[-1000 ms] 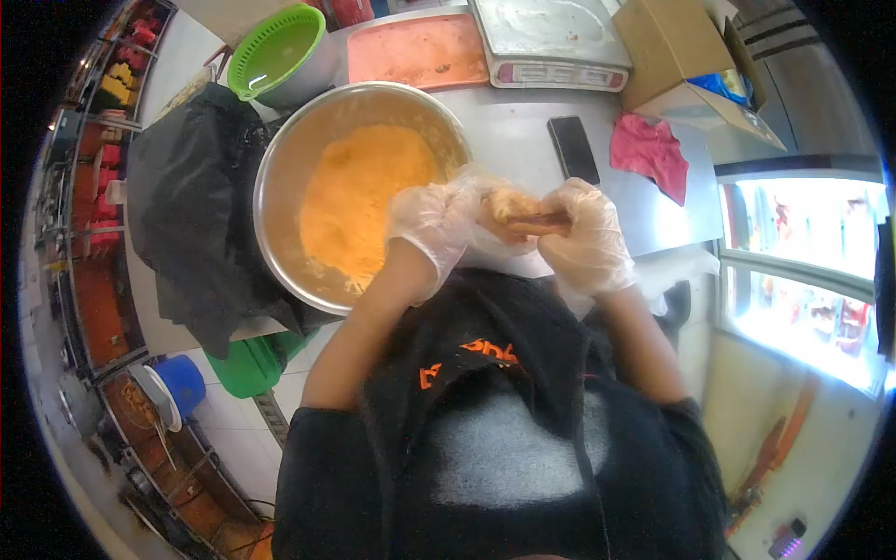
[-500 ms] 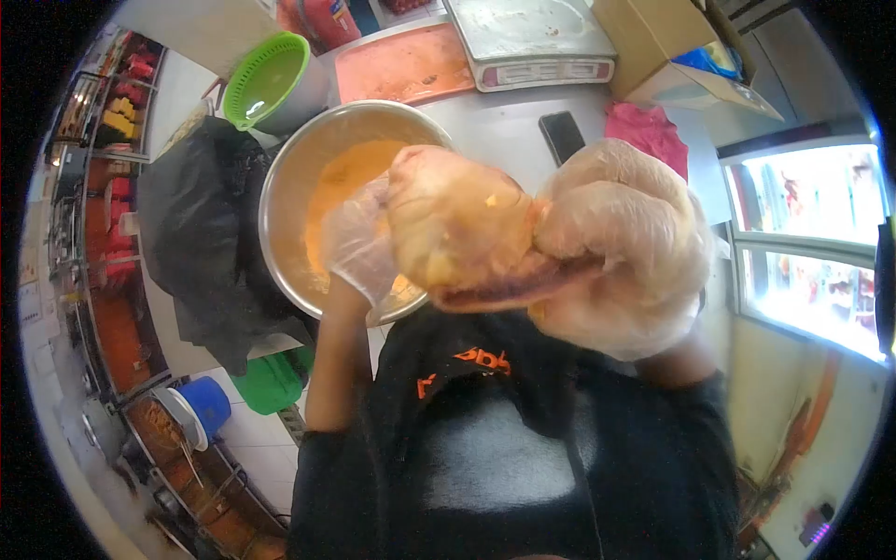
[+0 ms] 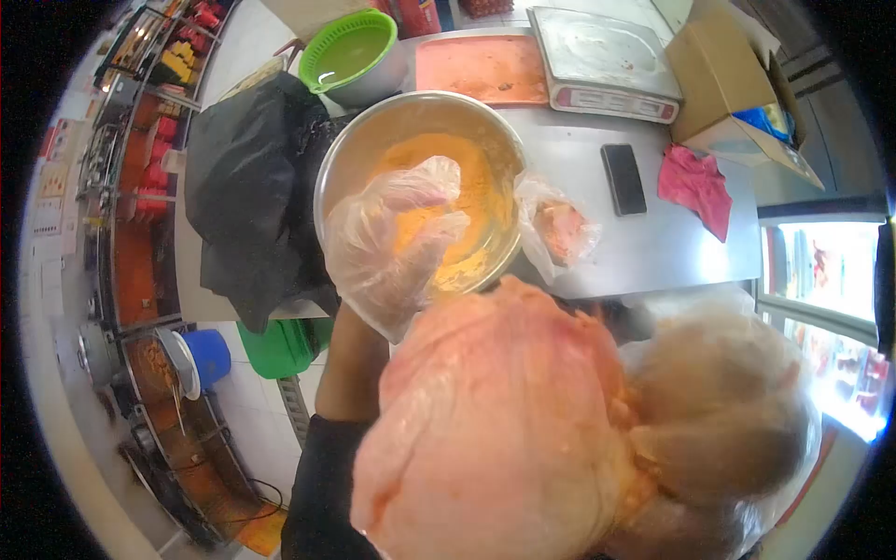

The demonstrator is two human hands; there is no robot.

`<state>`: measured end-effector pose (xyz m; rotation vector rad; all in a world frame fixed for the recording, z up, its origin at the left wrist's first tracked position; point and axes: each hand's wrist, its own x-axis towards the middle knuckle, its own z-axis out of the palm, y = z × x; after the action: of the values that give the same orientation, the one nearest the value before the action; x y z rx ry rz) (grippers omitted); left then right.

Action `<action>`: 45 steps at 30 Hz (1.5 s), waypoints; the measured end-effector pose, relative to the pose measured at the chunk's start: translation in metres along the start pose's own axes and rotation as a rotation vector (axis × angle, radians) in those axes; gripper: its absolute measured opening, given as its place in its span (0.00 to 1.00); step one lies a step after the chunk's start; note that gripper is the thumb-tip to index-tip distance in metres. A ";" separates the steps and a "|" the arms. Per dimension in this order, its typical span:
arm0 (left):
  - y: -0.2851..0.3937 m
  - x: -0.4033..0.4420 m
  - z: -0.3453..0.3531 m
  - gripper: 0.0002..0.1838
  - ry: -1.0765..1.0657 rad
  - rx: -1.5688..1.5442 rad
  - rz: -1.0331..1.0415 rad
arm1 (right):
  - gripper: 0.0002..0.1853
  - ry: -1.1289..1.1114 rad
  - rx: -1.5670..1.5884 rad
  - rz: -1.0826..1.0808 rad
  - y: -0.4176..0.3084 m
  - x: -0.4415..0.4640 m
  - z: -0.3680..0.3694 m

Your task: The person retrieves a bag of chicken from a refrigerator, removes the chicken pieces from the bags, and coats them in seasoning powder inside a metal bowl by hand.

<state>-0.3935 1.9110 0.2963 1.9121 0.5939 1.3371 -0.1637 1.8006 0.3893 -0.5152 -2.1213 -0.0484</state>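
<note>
A large piece of raw chicken (image 3: 495, 420) with pale pink skin fills the lower middle, close to the camera. My right hand (image 3: 719, 420), in a clear plastic glove and blurred, grips its right side. My left hand (image 3: 397, 243), gloved the same way, is over the steel bowl (image 3: 329, 177); its thumb and fingers are apart with nothing between them. Orange-yellow powder (image 3: 448, 154) covers the inside of the bowl. Just right of the rim lies a clear plastic bag or glove (image 3: 562, 229) with something pinkish in it.
On the steel table (image 3: 579, 149) are a phone (image 3: 623, 179), a pink cloth (image 3: 695, 187), a scale (image 3: 607, 56) and an orange-pink board (image 3: 481, 70). A cardboard box (image 3: 723, 84) stands far right. Left are a green strainer (image 3: 350, 51) and a black plastic bag (image 3: 247, 196).
The chicken has come closer to the camera and lower, in my right hand. My left hand has come away from it, over the bowl. The view has shifted.
</note>
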 end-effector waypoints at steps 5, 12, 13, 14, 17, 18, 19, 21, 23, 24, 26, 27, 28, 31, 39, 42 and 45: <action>0.016 -0.002 -0.005 0.10 -0.004 0.089 0.050 | 0.17 -0.016 0.039 -0.031 -0.007 0.003 -0.003; 0.014 -0.006 -0.019 0.13 0.009 -0.010 0.142 | 0.17 0.009 0.104 -0.019 -0.012 0.011 0.004; 0.018 -0.006 -0.022 0.14 0.024 -0.036 0.146 | 0.17 0.016 0.130 0.015 -0.010 0.010 0.005; 0.021 -0.007 -0.025 0.15 0.039 -0.062 0.150 | 0.17 0.030 0.155 0.053 -0.008 0.010 0.010; 0.043 -0.011 -0.040 0.27 -0.124 0.287 0.046 | 0.18 0.085 0.330 0.327 0.001 0.009 0.035; 0.053 -0.011 -0.038 0.30 -0.079 0.064 -0.061 | 0.18 0.101 0.428 0.444 0.004 0.009 0.045; 0.063 -0.011 -0.033 0.33 -0.034 -0.161 -0.163 | 0.18 0.128 0.525 0.553 0.005 0.010 0.055; 0.078 -0.009 -0.023 0.40 0.046 -0.618 -0.358 | 0.18 0.215 0.802 0.772 0.009 0.011 0.068; 0.081 -0.006 -0.018 0.43 0.085 -0.846 -0.433 | 0.20 0.323 1.175 1.005 0.011 0.013 0.075; 0.078 -0.006 -0.016 0.47 0.118 -0.780 -0.398 | 0.20 0.312 1.172 0.988 0.011 0.014 0.077; 0.078 -0.003 -0.020 0.51 0.156 -0.710 -0.346 | 0.27 0.346 1.529 1.105 0.014 0.019 0.079; 0.079 -0.001 -0.024 0.48 0.116 -0.764 -0.357 | 0.27 0.334 1.528 1.088 0.019 0.018 0.081; 0.080 0.002 -0.028 0.46 0.075 -0.816 -0.370 | 0.27 0.273 1.565 1.082 0.025 0.015 0.082; 0.088 0.011 -0.034 0.45 0.042 -0.817 -0.400 | 0.27 0.236 1.649 1.060 0.032 0.017 0.082; 0.087 0.026 -0.049 0.35 0.006 -0.709 -0.357 | 0.30 0.426 1.763 1.083 0.029 0.046 0.080; 0.095 0.030 -0.054 0.32 0.031 -0.658 -0.423 | 0.31 0.418 1.820 1.096 0.029 0.053 0.077; 0.097 0.033 -0.061 0.31 0.018 -0.770 -0.535 | 0.30 0.378 1.813 1.039 0.038 0.051 0.080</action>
<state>-0.4413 1.8902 0.4035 1.0235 0.4566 1.0181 -0.2372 1.8709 0.3781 -0.2961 -0.6549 1.9096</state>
